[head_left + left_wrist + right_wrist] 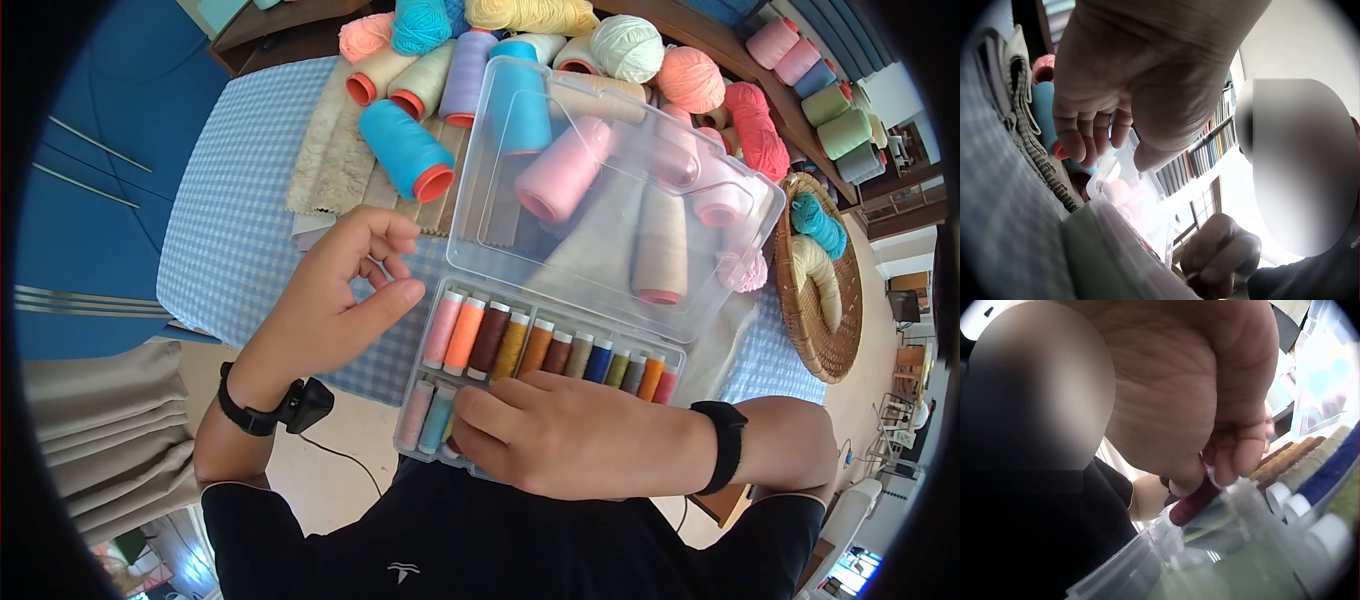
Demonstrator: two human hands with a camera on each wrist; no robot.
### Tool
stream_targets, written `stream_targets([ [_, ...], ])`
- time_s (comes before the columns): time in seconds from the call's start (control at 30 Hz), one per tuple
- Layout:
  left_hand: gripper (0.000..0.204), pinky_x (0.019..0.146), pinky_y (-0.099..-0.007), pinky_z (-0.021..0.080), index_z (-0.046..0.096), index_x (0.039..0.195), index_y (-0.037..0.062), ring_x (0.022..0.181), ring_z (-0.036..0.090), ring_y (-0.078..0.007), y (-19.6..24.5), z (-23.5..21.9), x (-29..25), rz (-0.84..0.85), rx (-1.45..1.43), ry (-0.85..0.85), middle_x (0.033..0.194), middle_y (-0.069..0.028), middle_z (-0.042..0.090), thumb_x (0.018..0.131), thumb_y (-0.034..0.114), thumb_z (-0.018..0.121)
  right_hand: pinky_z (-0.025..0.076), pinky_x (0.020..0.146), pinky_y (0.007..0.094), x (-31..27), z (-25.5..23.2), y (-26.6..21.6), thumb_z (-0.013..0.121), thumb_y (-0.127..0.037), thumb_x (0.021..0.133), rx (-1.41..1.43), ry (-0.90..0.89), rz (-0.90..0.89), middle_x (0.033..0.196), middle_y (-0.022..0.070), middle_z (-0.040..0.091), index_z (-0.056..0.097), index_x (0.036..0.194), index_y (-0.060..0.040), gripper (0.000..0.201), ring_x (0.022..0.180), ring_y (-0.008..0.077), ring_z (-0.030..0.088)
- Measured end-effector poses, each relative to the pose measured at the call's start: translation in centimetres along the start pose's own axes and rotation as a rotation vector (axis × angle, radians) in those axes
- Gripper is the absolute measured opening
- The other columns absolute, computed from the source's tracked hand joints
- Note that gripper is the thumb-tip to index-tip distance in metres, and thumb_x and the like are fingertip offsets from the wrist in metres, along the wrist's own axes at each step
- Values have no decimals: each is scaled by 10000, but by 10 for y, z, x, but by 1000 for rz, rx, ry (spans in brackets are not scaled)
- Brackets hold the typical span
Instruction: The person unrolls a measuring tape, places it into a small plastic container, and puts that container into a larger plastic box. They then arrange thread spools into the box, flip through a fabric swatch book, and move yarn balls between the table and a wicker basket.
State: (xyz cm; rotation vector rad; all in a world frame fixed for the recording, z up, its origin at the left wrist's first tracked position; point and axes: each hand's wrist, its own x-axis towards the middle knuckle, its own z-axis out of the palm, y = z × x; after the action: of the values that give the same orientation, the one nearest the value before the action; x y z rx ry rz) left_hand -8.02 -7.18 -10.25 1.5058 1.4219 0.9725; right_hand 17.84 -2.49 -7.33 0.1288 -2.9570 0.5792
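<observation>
My right hand [560, 435] is over the front row of a clear plastic thread box [1229, 572]. In the right wrist view, its thumb and fingers pinch a small dark red thread spool [1194, 507], tilted at the box's dividers. The back row holds several spools, among them an orange one [463, 337] and a blue one [599, 361]. A pale pink spool [417, 414] and a light blue spool [436, 420] lie at the left of the front row. My left hand [345, 290] hovers beside the box's left corner, fingers loosely bent, holding nothing.
The raised clear lid [470, 240] leans back over large thread cones, including a pink cone [565, 172]. A blue cone [405, 150] lies on fabric pieces [325, 165] at the left. Yarn balls line the back. A wicker basket [848, 345] stands at the right of the checkered tablecloth [235, 200].
</observation>
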Motion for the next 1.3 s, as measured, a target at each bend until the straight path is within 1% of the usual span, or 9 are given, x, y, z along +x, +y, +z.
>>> stream_targets([
  [0.27, 914, 904, -333, 471, 285, 1545, 38, 1104, 554, -199, 11, 0, -2, -70, 81, -171, 1358, -131, 485, 796, 141, 797, 489, 960, 454, -58, -92, 25, 760, -296, 870, -247, 325, 298, 1236, 210, 618, 536, 1302, 44, 594, 1160, 406, 602],
  [0.37, 1146, 1107, -474, 407, 114, 1573, -22, 1391, 402, -396, 16, 9, -10, -6, 261, -275, 1501, -289, 335, 752, 275, 857, 429, 1042, 443, -83, -112, 34, 702, -288, 920, -475, 416, 643, 1330, 243, 569, 513, 1365, 43, 586, 1262, 355, 548],
  [0.5, 1177, 1036, -442, 463, 88, 1580, -21, 1290, 509, -373, 9, 12, -16, -43, 261, -288, 1458, -262, 412, 740, 265, 862, 487, 956, 380, -104, -107, 55, 743, -174, 886, -445, 444, 802, 1195, 195, 639, 540, 1353, 28, 548, 1121, 297, 619],
  [0.67, 1112, 867, -358, 505, 127, 1593, 15, 1083, 581, -263, 4, 6, -17, -154, 102, -263, 1369, -165, 511, 753, 193, 834, 469, 997, 352, -111, -108, 42, 608, -161, 1001, 82, 448, 929, 1277, 164, 605, 475, 1401, 59, 476, 1144, 197, 600],
  [0.77, 1012, 865, -356, 509, 179, 1587, 22, 1061, 591, -259, 0, -3, -18, -144, 80, -328, 1339, -163, 534, 787, 140, 788, 504, 888, 329, -110, -104, 15, 614, -155, 973, 182, 733, 843, 1047, 136, 683, 573, 1271, 60, 369, 1008, 198, 651],
  [0.93, 708, 871, -338, 504, 342, 1535, 5, 995, 613, -223, 0, -14, -19, 137, 315, -311, 1201, -145, 618, 892, 75, 630, 545, 723, 377, -120, -100, -18, 775, -277, 853, 86, 441, 432, 958, 163, 694, 685, 1073, 36, 393, 828, 310, 690],
  [1.0, 643, 871, -336, 507, 379, 1511, -4, 991, 619, -215, 0, -12, -25, -58, 103, -294, 1180, -141, 628, 927, 127, 615, 542, 717, 372, -121, -97, -26, 832, -241, 796, 255, 291, 372, 975, 147, 689, 702, 1061, 21, 395, 849, 299, 685],
  [1.2, 629, 848, -345, 525, 416, 1475, -19, 997, 637, -210, -3, -10, -35, -266, -231, -371, 1158, -146, 628, 1007, 372, 570, 538, 785, 395, -136, -63, -39, 897, -294, 714, 458, 228, 541, 1068, 165, 666, 688, 1089, 8, 525, 954, 335, 667],
  [1.3, 659, 835, -348, 537, 413, 1470, -20, 985, 647, -231, -4, -9, -38, -236, -149, -452, 1164, -161, 606, 998, 406, 587, 542, 781, 357, -158, -41, -47, 868, -270, 766, 473, 299, 948, 1026, 166, 677, 630, 1145, 33, 540, 888, 262, 686],
])
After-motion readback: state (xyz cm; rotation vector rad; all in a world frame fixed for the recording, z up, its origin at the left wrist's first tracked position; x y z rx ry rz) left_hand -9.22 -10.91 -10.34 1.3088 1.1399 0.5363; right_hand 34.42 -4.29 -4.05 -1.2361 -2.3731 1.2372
